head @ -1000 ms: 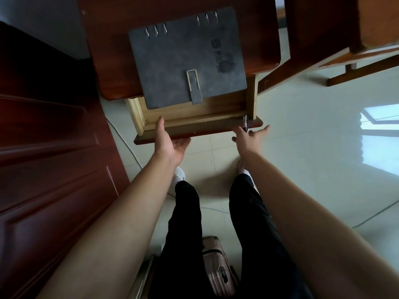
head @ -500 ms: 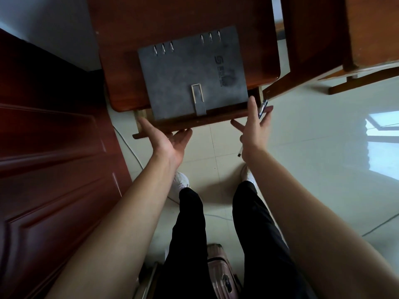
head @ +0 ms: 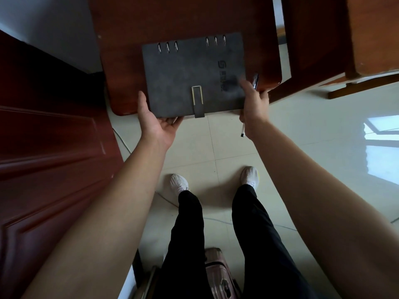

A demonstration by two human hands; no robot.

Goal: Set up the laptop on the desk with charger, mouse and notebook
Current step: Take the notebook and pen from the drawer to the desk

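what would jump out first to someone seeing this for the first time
The dark grey ring-bound notebook lies on the reddish-brown desk, its near edge overhanging the desk's front edge. The left hand cups that edge from below at the near left corner, while the right hand is at the near right corner with a pen in its fingers. Below, white shoes stand on pale floor tiles.

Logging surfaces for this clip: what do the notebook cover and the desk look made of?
Notebook: grey matte cover, likely faux leather or felt, mottled and unreflective, with metal rings and a clasp loop. Desk: reddish-brown wood or veneer, smooth semi-gloss with rounded corners.
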